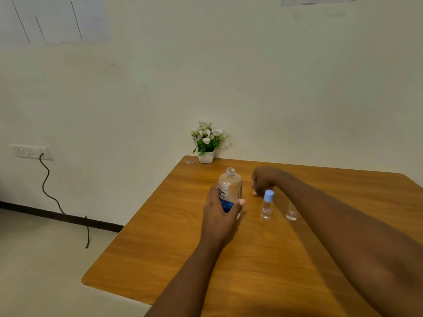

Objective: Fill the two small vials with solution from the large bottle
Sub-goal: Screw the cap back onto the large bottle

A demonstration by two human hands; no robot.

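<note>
The large clear bottle [230, 186] with a blue-and-white label stands upright on the wooden table [174, 248], its neck uncapped. My left hand [219, 213] is wrapped around its lower half. Right of it stands a small vial [267, 205] with a light blue cap. A second small vial [291, 213] stands further right, its top hidden behind my right forearm. My right hand [265, 179] rests knuckles-down on the table behind the capped vial, fingers curled; what it holds, if anything, is hidden.
A white pot of artificial flowers [206, 143] stands at the table's far edge against the wall, with a small clear scrap [190, 161] beside it. The table's left edge drops to the floor, where a black cable [52, 197] hangs from a wall socket.
</note>
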